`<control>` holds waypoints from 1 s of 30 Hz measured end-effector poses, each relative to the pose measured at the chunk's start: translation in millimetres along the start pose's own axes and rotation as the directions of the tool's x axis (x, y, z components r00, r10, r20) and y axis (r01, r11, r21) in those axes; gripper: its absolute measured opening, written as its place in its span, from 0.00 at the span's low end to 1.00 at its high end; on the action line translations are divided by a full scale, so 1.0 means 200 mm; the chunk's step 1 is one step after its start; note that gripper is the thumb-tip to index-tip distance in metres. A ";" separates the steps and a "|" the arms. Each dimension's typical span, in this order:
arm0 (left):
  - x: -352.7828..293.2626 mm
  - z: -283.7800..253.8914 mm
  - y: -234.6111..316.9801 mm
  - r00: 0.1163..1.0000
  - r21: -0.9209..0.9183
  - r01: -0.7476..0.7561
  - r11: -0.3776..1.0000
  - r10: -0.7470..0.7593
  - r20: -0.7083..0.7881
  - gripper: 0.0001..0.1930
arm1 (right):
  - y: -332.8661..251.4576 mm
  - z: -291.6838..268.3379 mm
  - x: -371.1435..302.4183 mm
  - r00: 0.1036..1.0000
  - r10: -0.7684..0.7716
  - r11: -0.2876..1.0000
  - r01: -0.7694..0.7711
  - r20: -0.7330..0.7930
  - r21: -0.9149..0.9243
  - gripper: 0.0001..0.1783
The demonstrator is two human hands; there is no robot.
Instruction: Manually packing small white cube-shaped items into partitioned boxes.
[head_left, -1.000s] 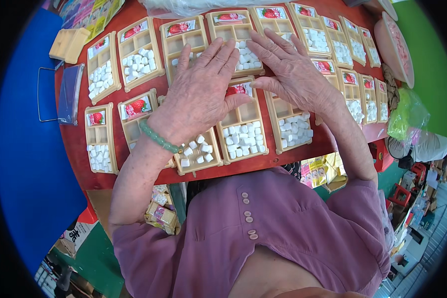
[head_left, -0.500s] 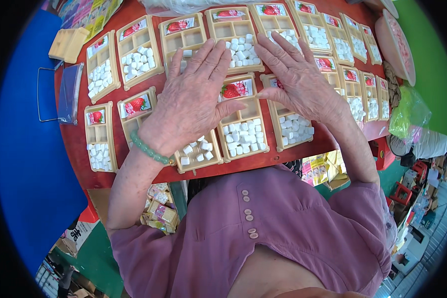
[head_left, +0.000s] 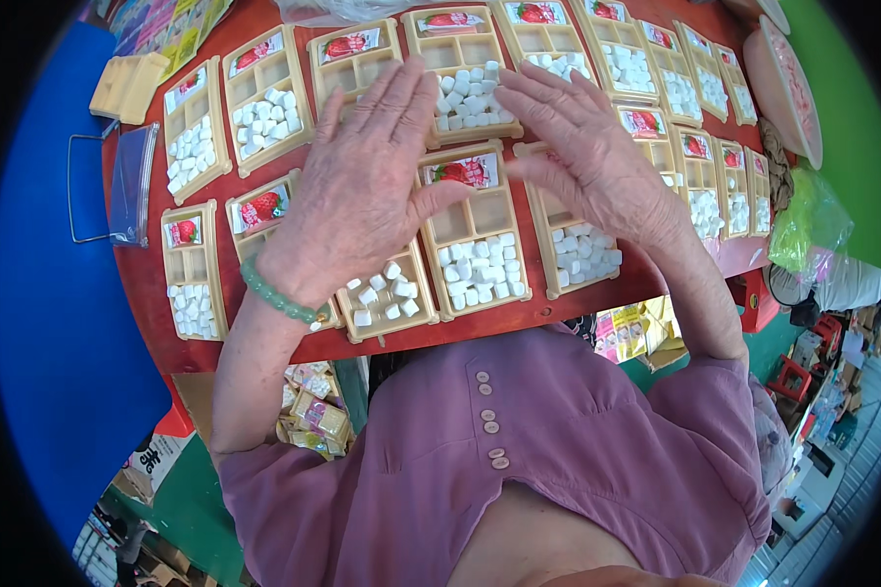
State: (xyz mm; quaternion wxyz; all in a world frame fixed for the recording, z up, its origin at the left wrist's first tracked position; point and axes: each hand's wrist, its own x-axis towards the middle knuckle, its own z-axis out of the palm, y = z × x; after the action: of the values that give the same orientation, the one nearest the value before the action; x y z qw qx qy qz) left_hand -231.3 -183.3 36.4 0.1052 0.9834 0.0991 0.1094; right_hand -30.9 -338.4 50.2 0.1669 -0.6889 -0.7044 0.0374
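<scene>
Nine compartmented trays [head_left: 250,86] are forming the far row around and beyond the fingertips of the left hand [head_left: 357,191] and right hand [head_left: 597,166], and nine more are filling the near row, with white pieces [head_left: 480,269] showing between the wrists. The left hand is hiding most of one near tray, and a plastic bag [head_left: 352,10] beyond it is running out of view. Both hands are spreading wide, palms down, thumbs pointing inward, apparently holding nothing; whether they're touching anything, I can't tell.
</scene>
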 end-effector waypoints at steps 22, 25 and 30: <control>-0.61 0.03 0.29 0.775 -0.297 0.256 0.920 -0.379 -0.506 0.23 | -0.04 0.02 0.20 0.981 -0.054 0.995 0.068 -0.186 0.067 0.05; -0.66 0.05 0.29 0.696 -0.262 0.266 0.928 -0.373 -0.613 0.21 | -0.07 0.03 0.24 0.985 -0.069 0.988 0.089 -0.160 0.122 0.05; -0.64 0.06 0.27 0.721 -0.204 0.280 0.938 -0.346 -0.600 0.20 | -0.06 0.06 0.24 0.989 -0.062 0.989 0.079 -0.133 0.122 0.06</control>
State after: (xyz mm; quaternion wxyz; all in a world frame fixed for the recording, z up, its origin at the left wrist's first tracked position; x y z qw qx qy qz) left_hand -342.1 -264.8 12.6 0.1317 0.8527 0.2877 0.4157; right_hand -45.3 -288.8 50.9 0.2569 -0.6524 -0.7123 0.0318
